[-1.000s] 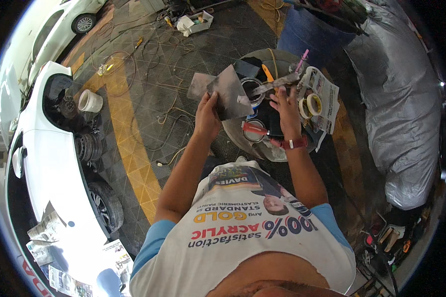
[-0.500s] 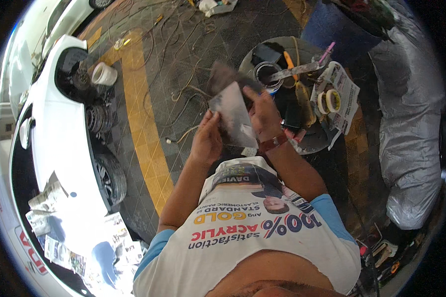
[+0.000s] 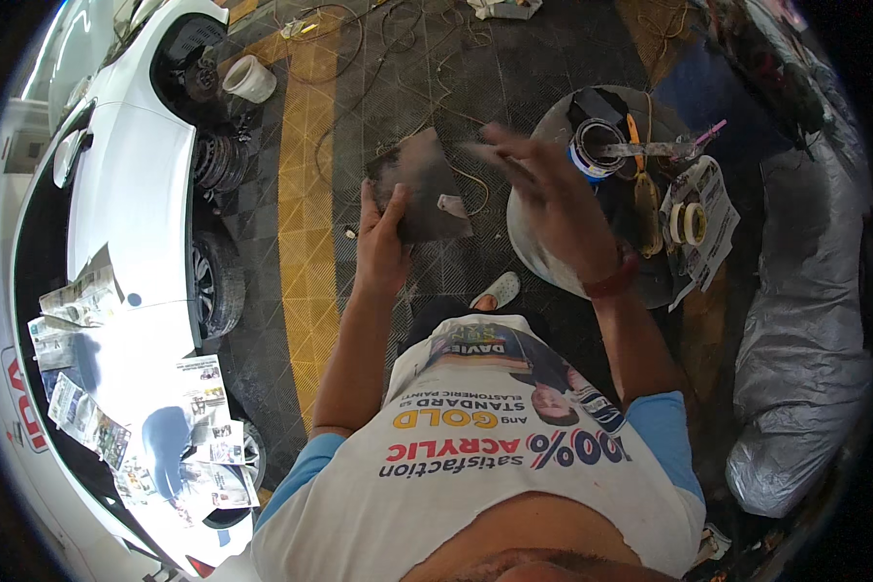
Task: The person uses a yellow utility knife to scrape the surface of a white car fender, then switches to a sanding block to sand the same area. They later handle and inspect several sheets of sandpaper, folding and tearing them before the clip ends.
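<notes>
One left hand (image 3: 383, 238) grips a flat, dark, gritty abrasive sheet (image 3: 419, 184).

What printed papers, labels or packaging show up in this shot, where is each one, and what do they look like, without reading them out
Newspaper sheets: taped on the white car at left, crumpled, multicoloured print.
Printed paper: right edge of the round table, white with dark print, under the tape rolls.
Blue-labelled can: on the table, round, open.
Dark sheet: in the left hand, grey, with a small pale tag; the right hand is blurred beside it.

Round table (image 3: 543, 254) crowded with tape rolls (image 3: 687, 223); floor (image 3: 330, 194) leftward open.
</notes>
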